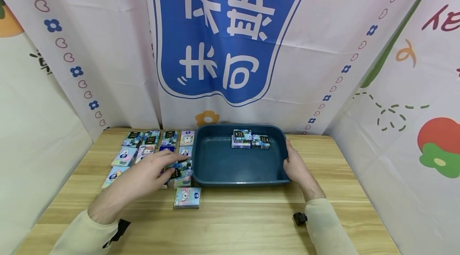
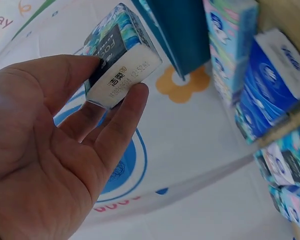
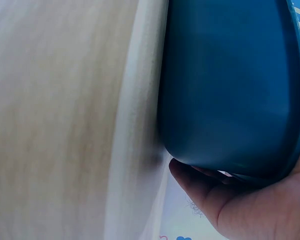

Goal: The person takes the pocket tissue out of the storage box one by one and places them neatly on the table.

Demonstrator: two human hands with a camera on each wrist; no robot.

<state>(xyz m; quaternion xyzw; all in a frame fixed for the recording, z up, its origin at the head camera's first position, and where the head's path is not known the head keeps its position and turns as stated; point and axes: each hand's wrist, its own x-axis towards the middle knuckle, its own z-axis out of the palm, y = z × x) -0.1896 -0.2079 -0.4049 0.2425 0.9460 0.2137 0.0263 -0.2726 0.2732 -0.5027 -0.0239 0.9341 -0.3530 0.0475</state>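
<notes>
My left hand pinches a tissue pack between thumb and fingers. It is blue-green with a dark label and a printed white end. In the head view that pack is tilted, just left of a dark teal plastic tub. My right hand grips the tub's right end, with its fingers along the wall; the tub hides part of them. Inside the tub, toward the back, lie a stacked pair of tissue packs and another tissue pack beside them.
Rows of tissue packs in floral, pastel and dark blue wrappers fill the table's left side, partly behind my left hand. One pastel pack lies in front of them. A printed white curtain hangs behind the wooden table.
</notes>
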